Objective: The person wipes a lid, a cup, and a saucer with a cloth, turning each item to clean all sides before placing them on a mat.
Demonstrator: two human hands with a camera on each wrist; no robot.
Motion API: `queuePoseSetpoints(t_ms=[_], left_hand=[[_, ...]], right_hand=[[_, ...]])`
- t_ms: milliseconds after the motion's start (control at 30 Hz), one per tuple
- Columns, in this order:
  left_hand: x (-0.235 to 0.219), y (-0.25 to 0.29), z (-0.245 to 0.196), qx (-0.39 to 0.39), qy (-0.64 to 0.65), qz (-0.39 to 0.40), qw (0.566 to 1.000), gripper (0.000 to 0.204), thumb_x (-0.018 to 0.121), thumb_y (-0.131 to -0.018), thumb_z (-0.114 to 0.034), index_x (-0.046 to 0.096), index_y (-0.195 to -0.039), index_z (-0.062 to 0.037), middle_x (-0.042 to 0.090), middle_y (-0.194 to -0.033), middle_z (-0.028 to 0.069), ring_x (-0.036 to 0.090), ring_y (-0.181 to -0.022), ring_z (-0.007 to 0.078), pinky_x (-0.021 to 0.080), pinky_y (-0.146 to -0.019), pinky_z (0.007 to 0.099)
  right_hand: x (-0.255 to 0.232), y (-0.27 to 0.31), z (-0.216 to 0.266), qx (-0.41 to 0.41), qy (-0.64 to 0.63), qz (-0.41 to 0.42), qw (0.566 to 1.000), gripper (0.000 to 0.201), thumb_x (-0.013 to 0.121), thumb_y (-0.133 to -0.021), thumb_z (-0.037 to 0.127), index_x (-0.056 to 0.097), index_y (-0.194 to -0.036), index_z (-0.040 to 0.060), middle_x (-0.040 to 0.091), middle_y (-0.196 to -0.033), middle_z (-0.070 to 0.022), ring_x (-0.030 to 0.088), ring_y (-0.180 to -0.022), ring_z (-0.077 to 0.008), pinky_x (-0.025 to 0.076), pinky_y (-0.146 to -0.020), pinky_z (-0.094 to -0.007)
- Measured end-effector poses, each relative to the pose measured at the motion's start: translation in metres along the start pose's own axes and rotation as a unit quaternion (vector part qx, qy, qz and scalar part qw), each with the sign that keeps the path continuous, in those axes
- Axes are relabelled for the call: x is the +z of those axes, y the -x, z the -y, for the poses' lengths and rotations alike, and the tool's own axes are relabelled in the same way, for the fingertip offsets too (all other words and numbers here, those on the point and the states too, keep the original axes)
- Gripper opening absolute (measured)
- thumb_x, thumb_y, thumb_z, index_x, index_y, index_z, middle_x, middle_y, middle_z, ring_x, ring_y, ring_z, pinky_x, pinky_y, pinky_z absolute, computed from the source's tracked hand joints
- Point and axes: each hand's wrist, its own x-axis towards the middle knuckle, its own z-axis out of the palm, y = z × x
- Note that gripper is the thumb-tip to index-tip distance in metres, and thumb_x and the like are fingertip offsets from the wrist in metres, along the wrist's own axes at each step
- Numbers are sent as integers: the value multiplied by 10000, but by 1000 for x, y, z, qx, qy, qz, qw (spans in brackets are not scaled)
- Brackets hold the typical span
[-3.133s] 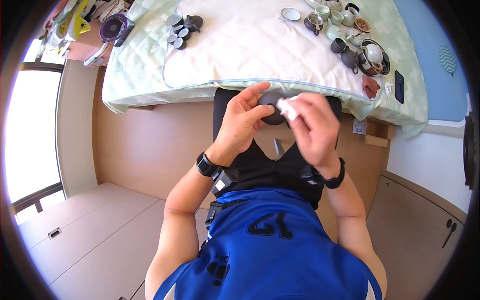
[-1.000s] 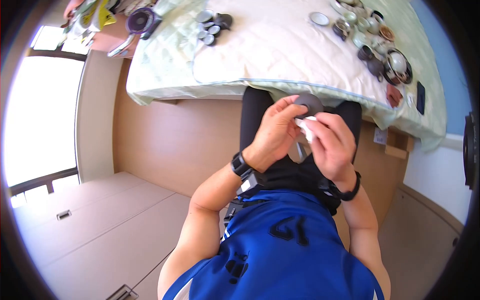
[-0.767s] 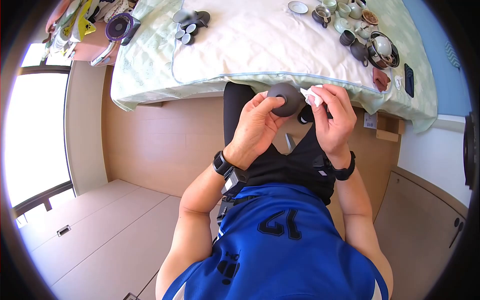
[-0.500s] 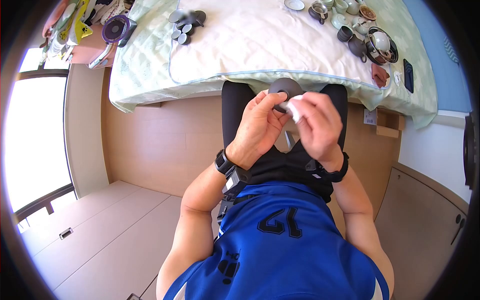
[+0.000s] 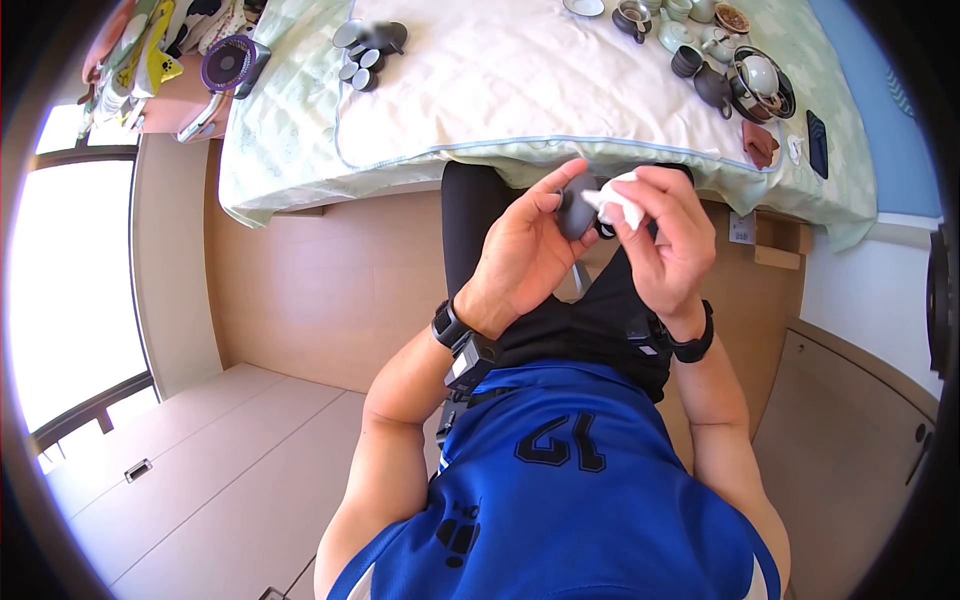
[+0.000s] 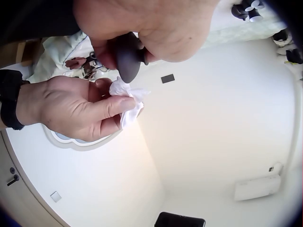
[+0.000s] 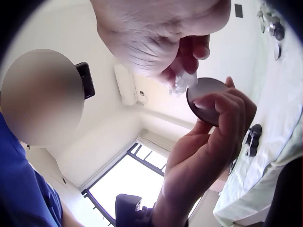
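Note:
My left hand point(image 5: 515, 250) holds a dark grey round lid point(image 5: 577, 205) by its edge and small knob, just above my lap. The lid is tipped on its side; its smooth outer face shows in the left wrist view and its paler hollow side point(image 7: 206, 86) in the right wrist view. Close at its right, my right hand point(image 5: 672, 235) pinches a crumpled white tissue point(image 5: 622, 203) between thumb and fingers. In the left wrist view the tissue point(image 6: 129, 101) sits right at the lid's lower edge. Part of the lid is hidden behind my fingers.
The cloth-covered bed point(image 5: 480, 100) lies ahead. At its left stand a dark teapot point(image 5: 390, 38) and several small cups point(image 5: 362, 77). Teapots and cups crowd the right, beside a bowl point(image 5: 742, 100), brown cloth point(image 5: 760, 145) and phone point(image 5: 818, 143). A fan point(image 5: 230, 62) stands far left.
The lid has turned from facing up to standing on edge in my left hand. My right hand, with the tissue, has moved off the lid's near edge to its right side.

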Motion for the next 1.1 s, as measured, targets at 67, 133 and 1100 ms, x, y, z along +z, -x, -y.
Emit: queuePoseSetpoints(t_ms=[67,133,1100], left_hand=[[5,2,-1,-31,1,10,999,523,467,-1057,-194,471,-1553,-28,662,-1303,98,639,-1160,196,504,-1048,411],[13,2,1,-56,30,24,998,509,443,-1060,-213,502,-1527,-19,666,-1237,96,600,-957,179,503,-861,341],[6,-6,4,-34,124,42,991,454,508,-1100,-401,604,-1300,-4,570,-1523,194,551,-1392,318,400,-1230,449]], right_hand=[[2,0,4,-17,-47,49,998,200,746,-923,-43,747,-1122,-19,694,-1080,-142,704,-857,-237,573,-726,-310],[4,-1,-3,-19,-40,30,999,197,751,-929,-22,747,-1127,-22,695,-1076,-143,692,-835,-224,562,-727,-300],[35,17,-1,-34,30,75,996,271,787,-786,-91,756,-1039,1,707,-1009,-118,704,-893,-285,576,-780,-385]])
